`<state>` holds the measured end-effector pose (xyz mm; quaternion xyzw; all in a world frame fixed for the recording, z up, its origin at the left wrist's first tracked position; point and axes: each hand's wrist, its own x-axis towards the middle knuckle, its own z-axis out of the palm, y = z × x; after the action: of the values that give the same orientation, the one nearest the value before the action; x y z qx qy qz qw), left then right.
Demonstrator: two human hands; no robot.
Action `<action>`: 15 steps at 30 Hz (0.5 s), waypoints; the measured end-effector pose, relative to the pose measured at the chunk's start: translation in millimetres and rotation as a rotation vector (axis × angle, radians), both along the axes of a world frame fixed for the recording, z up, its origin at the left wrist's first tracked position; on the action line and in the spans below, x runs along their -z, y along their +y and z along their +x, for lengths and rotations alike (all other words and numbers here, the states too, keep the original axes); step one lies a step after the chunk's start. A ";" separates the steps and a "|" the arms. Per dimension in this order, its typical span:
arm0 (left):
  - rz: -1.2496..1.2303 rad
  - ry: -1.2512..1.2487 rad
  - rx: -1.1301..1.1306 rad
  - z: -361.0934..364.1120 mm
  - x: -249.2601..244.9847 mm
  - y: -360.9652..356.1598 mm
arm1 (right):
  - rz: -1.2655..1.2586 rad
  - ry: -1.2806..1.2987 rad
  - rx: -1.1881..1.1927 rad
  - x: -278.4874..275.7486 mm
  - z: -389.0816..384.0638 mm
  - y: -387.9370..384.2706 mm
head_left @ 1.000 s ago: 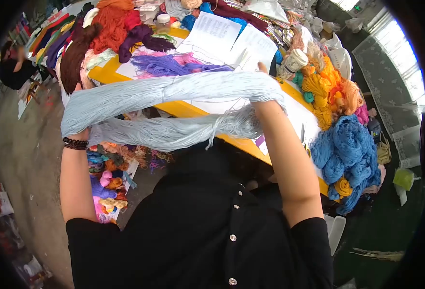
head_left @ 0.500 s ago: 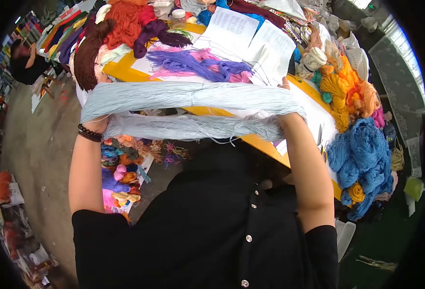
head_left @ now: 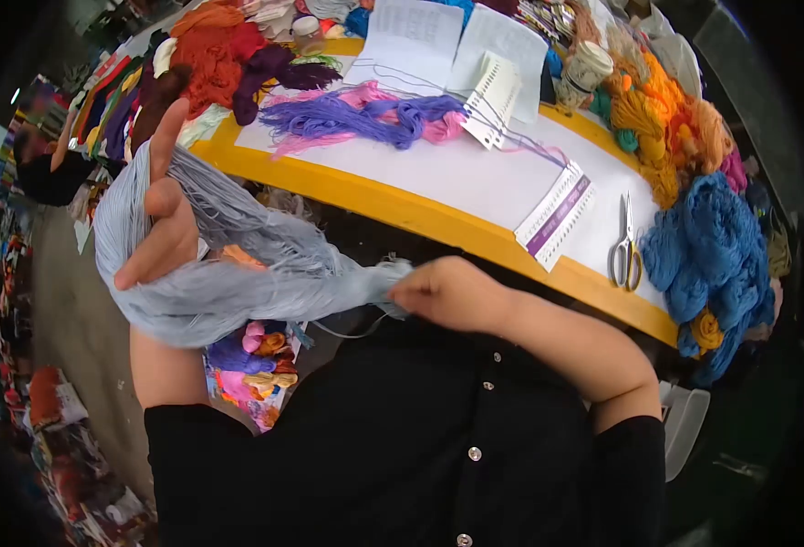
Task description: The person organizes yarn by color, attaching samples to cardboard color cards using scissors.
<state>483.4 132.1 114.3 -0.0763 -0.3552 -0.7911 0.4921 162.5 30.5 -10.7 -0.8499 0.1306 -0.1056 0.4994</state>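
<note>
Off the tabletop (head_left: 420, 217), at 9 o'clock in view, the pale blue skein (head_left: 265, 278) loops round the left hand (head_left: 160, 223), its grip spread, while the right hand (head_left: 447, 294) pinches the other end, apparently mid-twist, so another turn calls for steady tension.

Pale blue yarn skein (head_left: 238, 283), yellow-edged white table (head_left: 475, 178), silver scissors (head_left: 624, 244).

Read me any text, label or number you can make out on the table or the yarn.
Nothing reads clearly.
Printed sheets: lines of print, too small to read.
Purple-edged card: rows of marks, blurred.
White card: no legible text.
Jar: any label is blurred.
Pale blue skein in the right hand: no tag in view.
</note>
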 end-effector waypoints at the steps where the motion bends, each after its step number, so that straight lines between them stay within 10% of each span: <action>1: 0.031 -0.036 0.025 -9.0 -6.1 -2.3 | -0.009 0.136 0.015 -5.4 -0.7 -5.9; 15: 0.093 -0.215 -0.081 -56.1 -42.8 -16.8 | -0.156 -0.165 0.140 -37.2 50.9 9.9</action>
<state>427.2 115.3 157.1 0.0462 -0.3718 -0.7898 0.4856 213.5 40.3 26.5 -0.8634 0.1396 -0.2195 0.4322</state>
